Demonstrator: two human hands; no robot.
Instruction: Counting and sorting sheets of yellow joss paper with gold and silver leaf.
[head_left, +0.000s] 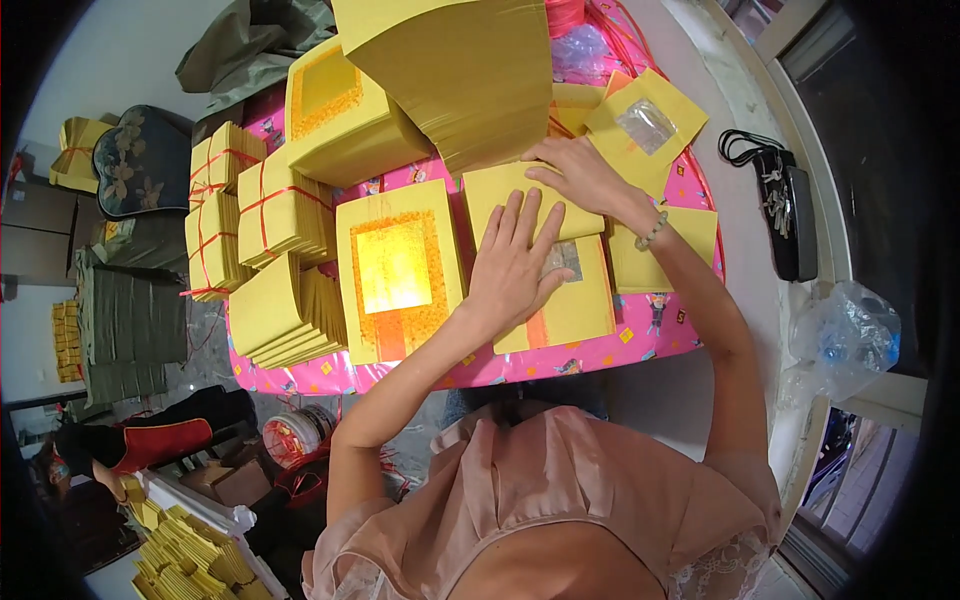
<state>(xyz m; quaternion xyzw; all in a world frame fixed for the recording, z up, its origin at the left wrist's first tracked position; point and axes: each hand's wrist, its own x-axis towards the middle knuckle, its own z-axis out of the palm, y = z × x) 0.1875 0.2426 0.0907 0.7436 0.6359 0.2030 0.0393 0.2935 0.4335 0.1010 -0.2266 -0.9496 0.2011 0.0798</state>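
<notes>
The left hand (pixel 505 280) lies spread on yellow paper (pixel 578 222); the right hand (pixel 580 177) bends over its far edge, whether pinching I can't tell from here. A gold-faced stack (pixel 396 272) sits just left of the left hand.

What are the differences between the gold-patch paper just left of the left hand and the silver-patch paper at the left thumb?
The gold-patch paper has a bright golden patch; the silver-patch paper has a dull grey one. The gold-patch paper's patch is fully visible, while the left hand partly hides the silver-patch paper's. The visible patch is larger on the gold-patch paper than on the silver-patch paper. Both are yellow.
</notes>
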